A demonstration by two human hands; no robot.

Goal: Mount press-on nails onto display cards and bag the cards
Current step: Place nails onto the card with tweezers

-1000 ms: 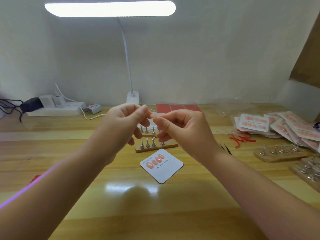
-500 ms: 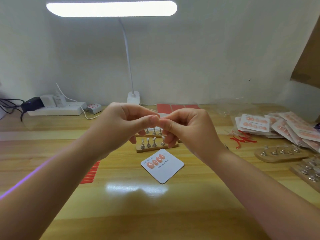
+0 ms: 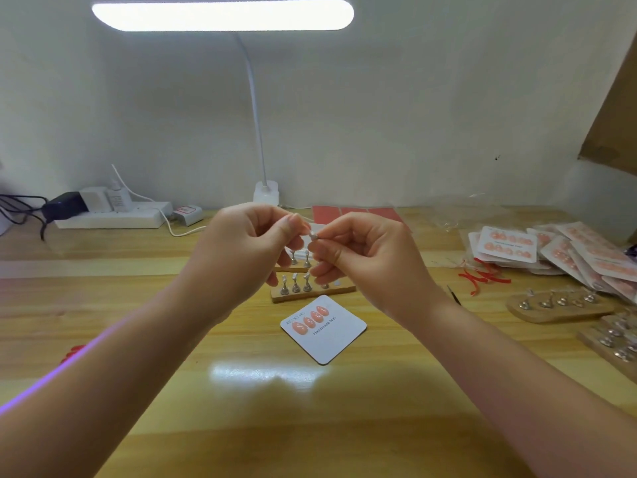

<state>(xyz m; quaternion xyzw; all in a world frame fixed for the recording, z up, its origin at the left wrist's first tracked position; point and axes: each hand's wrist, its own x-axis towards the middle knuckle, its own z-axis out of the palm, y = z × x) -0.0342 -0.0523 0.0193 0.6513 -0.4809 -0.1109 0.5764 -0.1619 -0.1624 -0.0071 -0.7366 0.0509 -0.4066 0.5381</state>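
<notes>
I am seeing my left hand (image 3: 241, 257) and right hand (image 3: 362, 260) meeting fingertip to fingertip, together pinching a small metal nail stand (image 3: 314, 236) above the surface (image 3: 172, 339). The display card (image 3: 323, 328), carrying four nails, is lying at 6 o'clock below them.

A lit desk lamp (image 3: 265, 193) stands beside a power strip (image 3: 110, 219).

Both forearms reach forward, and the left hand (image 3: 241, 257) and right hand (image 3: 365, 257) meet with curled fingers, thumbs pinching together.
</notes>
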